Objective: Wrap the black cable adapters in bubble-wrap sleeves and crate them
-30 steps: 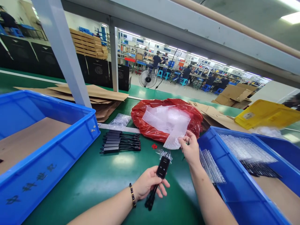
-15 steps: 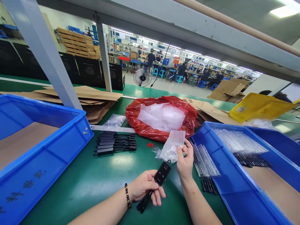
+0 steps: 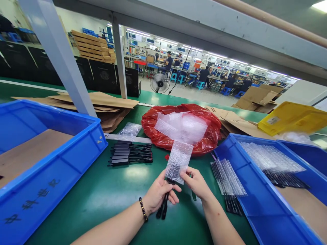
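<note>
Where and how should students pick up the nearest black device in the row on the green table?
Probably by its flat body, coming from the near side: its long edge faces that way, the other devices lie close beyond, and thin cables trail right.

Bright light is given by ceiling tubes (image 3: 138,32); soft glare is cast on the green tabletop (image 3: 102,199), distant workbenches (image 3: 216,79) are apparently blurred, and the outer edges are stretched
</note>
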`<action>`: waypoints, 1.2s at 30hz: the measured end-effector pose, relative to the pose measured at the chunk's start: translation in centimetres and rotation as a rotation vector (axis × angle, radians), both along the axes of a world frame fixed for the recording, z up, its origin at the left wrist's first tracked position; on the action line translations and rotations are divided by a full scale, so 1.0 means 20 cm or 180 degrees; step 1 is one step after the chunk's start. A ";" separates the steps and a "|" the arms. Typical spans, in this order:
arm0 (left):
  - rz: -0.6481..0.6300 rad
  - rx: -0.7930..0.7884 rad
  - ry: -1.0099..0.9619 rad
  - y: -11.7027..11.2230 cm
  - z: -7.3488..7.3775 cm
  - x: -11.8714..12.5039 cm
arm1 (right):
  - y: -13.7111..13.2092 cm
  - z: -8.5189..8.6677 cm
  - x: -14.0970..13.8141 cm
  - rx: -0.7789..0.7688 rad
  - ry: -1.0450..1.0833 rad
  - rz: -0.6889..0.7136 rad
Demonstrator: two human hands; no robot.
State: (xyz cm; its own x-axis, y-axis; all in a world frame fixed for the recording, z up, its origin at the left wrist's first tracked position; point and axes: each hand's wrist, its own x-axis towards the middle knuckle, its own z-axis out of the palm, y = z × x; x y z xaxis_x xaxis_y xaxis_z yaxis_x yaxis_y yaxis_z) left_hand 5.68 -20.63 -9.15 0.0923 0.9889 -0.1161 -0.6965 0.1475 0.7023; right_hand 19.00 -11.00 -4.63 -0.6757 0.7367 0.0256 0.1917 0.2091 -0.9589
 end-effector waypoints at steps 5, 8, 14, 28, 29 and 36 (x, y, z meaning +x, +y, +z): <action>0.0200 -0.0336 0.0148 0.01 0.01 0.01 | -0.02 -0.01 -0.02 -0.0068 -0.0063 0.0332; 0.0135 -0.0427 0.0197 0.00 0.01 0.01 | -0.01 -0.02 -0.02 -0.0137 -0.0073 0.0222; -0.0340 -0.0291 0.0139 -0.01 0.00 0.02 | 0.04 -0.01 0.05 -0.0502 0.0255 -0.0332; -0.0081 -0.0240 -0.0068 0.00 0.02 0.00 | -0.02 0.03 0.03 0.0035 -0.0208 0.1207; -0.0098 -0.0296 -0.0012 0.00 0.02 0.01 | -0.02 0.02 0.03 -0.0015 -0.0187 0.1084; -0.0464 -0.0407 0.0190 -0.02 0.01 0.03 | -0.01 -0.03 0.01 -0.0151 0.0070 0.0061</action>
State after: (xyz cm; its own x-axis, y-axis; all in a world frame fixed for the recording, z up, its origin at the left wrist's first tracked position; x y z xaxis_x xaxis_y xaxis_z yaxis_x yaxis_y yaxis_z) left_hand 6.38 -21.10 -8.88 0.2225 0.9425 -0.2495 -0.6189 0.3343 0.7108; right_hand 19.14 -11.11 -5.31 -0.6895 0.7243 0.0061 0.1667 0.1669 -0.9718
